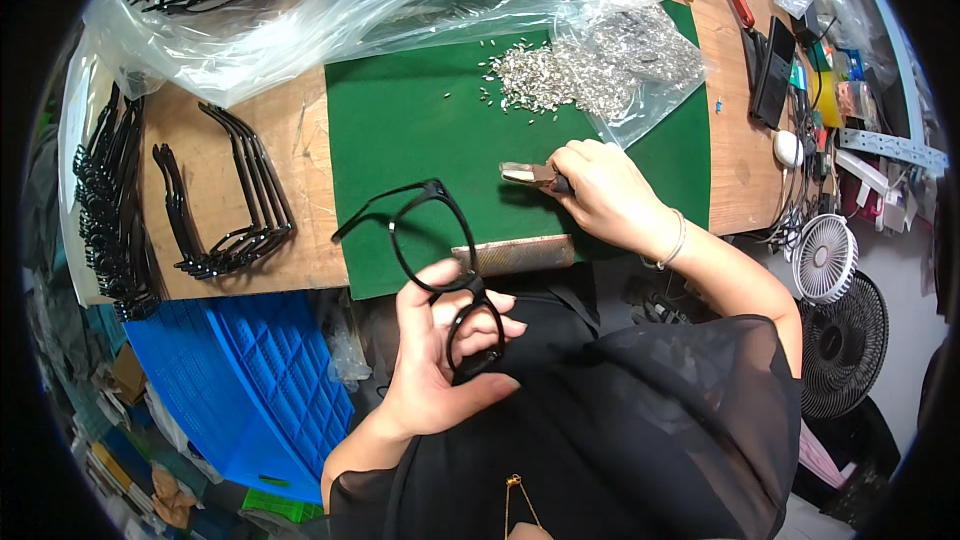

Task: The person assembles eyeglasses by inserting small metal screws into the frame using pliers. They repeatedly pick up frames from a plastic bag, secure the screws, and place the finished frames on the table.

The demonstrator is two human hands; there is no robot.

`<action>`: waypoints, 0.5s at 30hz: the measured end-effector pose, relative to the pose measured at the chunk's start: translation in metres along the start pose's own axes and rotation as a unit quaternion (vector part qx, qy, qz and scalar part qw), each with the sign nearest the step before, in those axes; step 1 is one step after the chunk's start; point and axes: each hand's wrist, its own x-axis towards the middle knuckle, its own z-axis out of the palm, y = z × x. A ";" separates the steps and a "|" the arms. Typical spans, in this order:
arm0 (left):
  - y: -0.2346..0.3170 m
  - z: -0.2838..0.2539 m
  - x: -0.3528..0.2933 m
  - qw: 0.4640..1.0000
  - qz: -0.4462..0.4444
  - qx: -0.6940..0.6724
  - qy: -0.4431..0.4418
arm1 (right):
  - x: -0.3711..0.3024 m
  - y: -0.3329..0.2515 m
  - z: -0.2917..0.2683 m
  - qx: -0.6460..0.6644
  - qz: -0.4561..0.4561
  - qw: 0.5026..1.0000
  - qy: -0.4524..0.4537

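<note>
My left hand point(425, 395) holds a black eyeglass frame point(469, 283) in front of the bench edge, its fingers behind the lower rim and the thumb stretched out beside it. One temple of the frame sticks out to the left over the green mat point(400, 125); the other temple cannot be made out. Closed around a pair of pliers point(528, 176), my right hand point(615, 195) is above the mat, with the jaws pointing left, apart from the frame. Beyond it lies a heap of small silvery metal pieces point(535, 78), partly inside a clear plastic bag point(650, 70).
Several black eyeglass frames point(265, 175) stand at the left, beside a dense row point(110, 200) of more. Clear plastic sheeting point(250, 30) covers the far edge. A worn metal bar point(515, 254) sits at the near edge. A phone point(773, 73), cables and small fans point(825, 258) are right; a blue crate point(240, 380) is lower left.
</note>
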 end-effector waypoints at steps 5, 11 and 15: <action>-0.006 -0.005 0.011 0.998 -0.014 0.061 0.026 | -0.006 -0.024 -0.014 0.148 0.061 0.987 -0.006; -0.022 0.012 0.015 0.987 0.103 0.092 0.087 | -0.005 -0.076 -0.003 0.485 0.109 0.866 0.051; -0.025 0.013 0.017 0.978 0.123 0.140 0.090 | -0.002 -0.085 0.000 0.565 0.158 0.809 0.038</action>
